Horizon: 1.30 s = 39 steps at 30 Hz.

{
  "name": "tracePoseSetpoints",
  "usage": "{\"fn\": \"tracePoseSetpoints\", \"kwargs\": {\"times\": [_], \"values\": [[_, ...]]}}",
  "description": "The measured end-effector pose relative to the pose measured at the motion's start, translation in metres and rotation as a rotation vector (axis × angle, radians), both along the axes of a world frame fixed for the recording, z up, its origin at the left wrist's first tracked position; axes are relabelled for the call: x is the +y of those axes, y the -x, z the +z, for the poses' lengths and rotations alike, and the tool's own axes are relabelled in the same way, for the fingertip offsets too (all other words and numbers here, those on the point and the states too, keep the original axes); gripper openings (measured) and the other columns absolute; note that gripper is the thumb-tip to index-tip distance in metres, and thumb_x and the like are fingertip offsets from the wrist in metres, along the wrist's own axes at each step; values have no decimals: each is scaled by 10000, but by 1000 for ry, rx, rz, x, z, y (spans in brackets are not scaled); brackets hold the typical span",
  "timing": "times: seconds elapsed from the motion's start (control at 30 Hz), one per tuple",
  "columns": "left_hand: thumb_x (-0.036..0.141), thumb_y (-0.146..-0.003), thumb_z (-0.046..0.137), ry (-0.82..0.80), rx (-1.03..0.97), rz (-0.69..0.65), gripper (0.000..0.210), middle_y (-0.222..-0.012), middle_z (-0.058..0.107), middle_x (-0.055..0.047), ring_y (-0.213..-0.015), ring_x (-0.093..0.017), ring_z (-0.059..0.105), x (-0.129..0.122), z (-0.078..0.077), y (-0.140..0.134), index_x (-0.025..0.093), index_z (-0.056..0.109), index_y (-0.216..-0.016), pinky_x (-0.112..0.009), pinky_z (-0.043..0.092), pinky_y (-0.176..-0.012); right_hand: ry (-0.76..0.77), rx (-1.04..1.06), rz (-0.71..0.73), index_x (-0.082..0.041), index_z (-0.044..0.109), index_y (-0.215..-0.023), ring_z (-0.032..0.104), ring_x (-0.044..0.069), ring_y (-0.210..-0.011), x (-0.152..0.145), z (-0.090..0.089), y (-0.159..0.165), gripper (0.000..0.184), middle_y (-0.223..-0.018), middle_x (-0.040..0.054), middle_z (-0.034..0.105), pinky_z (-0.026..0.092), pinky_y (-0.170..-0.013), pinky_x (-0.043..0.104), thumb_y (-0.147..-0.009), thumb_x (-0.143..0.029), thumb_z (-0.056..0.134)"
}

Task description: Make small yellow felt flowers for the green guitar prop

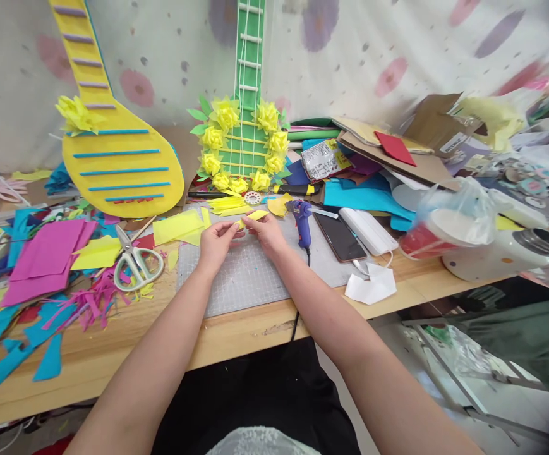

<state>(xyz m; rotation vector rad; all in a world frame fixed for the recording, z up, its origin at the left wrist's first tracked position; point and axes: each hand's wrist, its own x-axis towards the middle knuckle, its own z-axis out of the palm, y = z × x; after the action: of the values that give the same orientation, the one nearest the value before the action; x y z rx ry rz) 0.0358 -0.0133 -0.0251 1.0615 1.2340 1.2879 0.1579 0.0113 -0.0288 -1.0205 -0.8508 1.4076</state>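
Note:
Between my two hands, over the grey cutting mat, is a small strip of yellow paper. My left hand pinches its left end, and my right hand grips its right end. Behind them lies a pile of cut yellow strips. Yellow paper sheets lie just left of my left hand. A blue hot glue gun stands right of my right hand. At the back, a green paper instrument carries yellow paper flowers around its body.
Scissors lie at left among magenta paper and blue scraps. A yellow paper instrument leans at the back left. To the right are a phone, a white power bank, a bagged cup and an open bottle.

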Motion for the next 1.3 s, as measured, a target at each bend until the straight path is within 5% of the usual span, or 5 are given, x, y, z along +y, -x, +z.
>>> {"fn": "tracePoseSetpoints", "kwargs": {"times": [0.2,0.47,0.77,0.97,1.3], "values": [[349,-628,717,56,-29,19,261,-680,698,-50,-641,-180,680,1,1,0,129,654,-754,-339,552,-695,24,78,-41,-190,560,-748,543,89,-659,0,2,0,399,-723,-23,613,405,-598,222,-456,-341,785],[268,-572,686,77,-24,84,152,-525,638,-5,-564,-189,664,1,6,-1,147,595,-588,-313,544,-627,-1,69,-95,-189,532,-692,573,105,-711,-5,6,2,369,-698,-20,601,439,-640,232,-455,-318,783],[399,-627,689,138,-43,-33,302,-686,694,-69,-673,-220,691,0,11,4,129,627,-747,-315,542,-619,11,38,-118,-189,518,-702,574,112,-713,0,5,3,380,-704,-13,601,445,-639,242,-458,-330,773],[348,-612,731,100,-25,42,264,-642,678,-34,-654,-193,683,3,6,1,136,628,-731,-317,549,-646,-21,31,-128,-205,508,-756,567,104,-740,-1,4,6,372,-761,-18,596,446,-650,238,-520,-346,758],[262,-582,680,13,-29,94,138,-542,612,27,-556,-146,633,4,5,0,168,580,-586,-291,544,-634,9,56,-58,-208,465,-840,510,79,-625,-4,0,17,534,-656,-75,535,414,-635,235,-429,-259,803]]}}
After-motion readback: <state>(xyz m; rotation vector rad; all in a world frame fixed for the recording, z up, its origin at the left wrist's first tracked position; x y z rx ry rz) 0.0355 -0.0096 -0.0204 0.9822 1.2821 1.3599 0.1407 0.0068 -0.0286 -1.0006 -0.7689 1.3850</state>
